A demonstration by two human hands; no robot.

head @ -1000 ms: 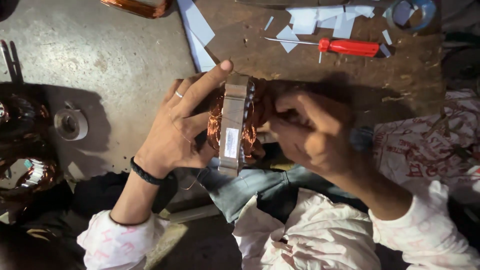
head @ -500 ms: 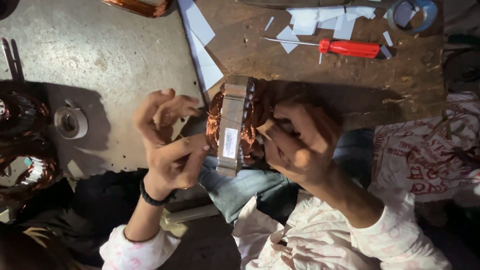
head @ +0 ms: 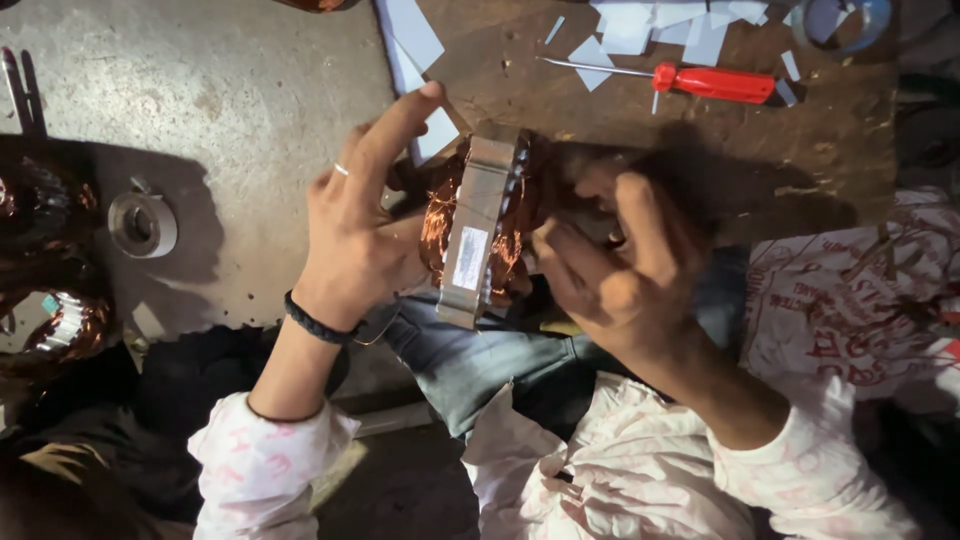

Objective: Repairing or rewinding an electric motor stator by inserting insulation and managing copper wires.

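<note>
The motor part (head: 478,230) already has copper wire wound in, and the left hand (head: 365,235) grips its side while the right hand (head: 625,265) pinches at the wire.

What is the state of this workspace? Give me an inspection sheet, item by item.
Surface: grey concrete floor beside a worn brown board.
Job's things: motor stator with copper windings, held on edge over the lap.
Clutter: red screwdriver, white paper strips, tape roll, round metal part, another copper-wound coil.
Grippers: left hand braces the stator's left side, forefinger stretched over its top; right hand works with bent fingers at its right side.
Cables: thin copper wire trailing below the left hand.
Surroundings: printed white cloth at right; dim, strong shadows.
</note>
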